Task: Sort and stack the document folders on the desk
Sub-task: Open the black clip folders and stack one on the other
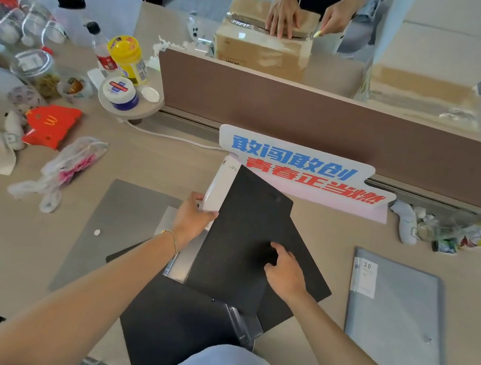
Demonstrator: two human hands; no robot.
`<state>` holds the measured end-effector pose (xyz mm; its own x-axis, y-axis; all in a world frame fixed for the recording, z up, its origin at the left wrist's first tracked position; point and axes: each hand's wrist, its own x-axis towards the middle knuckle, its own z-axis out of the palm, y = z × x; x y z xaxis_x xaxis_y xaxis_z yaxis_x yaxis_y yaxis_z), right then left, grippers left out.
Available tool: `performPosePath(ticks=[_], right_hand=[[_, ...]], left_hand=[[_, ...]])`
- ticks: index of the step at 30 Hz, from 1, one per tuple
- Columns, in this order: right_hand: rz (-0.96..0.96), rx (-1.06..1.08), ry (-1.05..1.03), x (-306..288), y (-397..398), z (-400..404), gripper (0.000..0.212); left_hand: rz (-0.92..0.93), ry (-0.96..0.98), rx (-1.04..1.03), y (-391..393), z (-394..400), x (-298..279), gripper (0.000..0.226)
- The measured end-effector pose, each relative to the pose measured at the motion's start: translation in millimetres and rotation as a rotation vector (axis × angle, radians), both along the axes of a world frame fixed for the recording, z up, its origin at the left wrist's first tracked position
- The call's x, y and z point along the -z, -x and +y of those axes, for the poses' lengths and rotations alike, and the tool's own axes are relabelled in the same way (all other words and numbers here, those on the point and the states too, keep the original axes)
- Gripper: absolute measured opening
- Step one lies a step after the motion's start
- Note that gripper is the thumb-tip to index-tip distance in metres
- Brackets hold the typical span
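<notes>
A black folder with a white spine (246, 225) lies tilted on a loose pile at the desk's middle. My left hand (192, 217) grips its white spine at the near end. My right hand (284, 271) presses flat on its black cover. Under it lie another black folder (173, 325) with a clear plastic clip, and a silvery one peeking out. A grey translucent folder (106, 232) lies flat to the left. A grey-blue folder (395, 319) with a white "20" label lies apart on the right.
A blue-and-red lettered sign (301, 168) stands just behind the pile against the brown divider (332, 117). Bottles, jars, a red box (50, 125) and a plastic bag (65, 167) crowd the left. A white controller (407, 221) and wrappers lie right. Another person handles a cardboard box (261, 48) beyond.
</notes>
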<state>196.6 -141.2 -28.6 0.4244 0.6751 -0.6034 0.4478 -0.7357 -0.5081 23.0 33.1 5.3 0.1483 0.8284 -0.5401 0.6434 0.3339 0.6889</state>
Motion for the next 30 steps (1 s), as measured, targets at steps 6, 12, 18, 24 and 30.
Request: performPosePath(ticks=[6,12,18,24,30], right_hand=[[0.044,0.139,-0.070,-16.9,-12.5,-24.9,0.055],[0.098,0.353,-0.208,-40.4,-38.2,-61.9,0.053],[0.143,0.696,-0.438,-56.2,-66.4,-111.8,0.047],[0.084,0.869,-0.498,-65.8,-100.2,-163.7,0.050],[0.103,0.986,-0.454,-56.9,-141.3,-215.5,0.050]], left_hand=[[-0.144,-0.110,0.063,-15.6,-30.2,-22.9,0.049],[-0.269,-0.162,0.098,-34.2,-69.2,-42.8,0.041],[-0.333,-0.195,0.133,-64.8,-115.6,-51.2,0.034],[-0.347,-0.085,0.150,-111.0,-169.7,-32.2,0.036],[-0.264,-0.033,0.234,-154.2,-227.2,-8.3,0.043]])
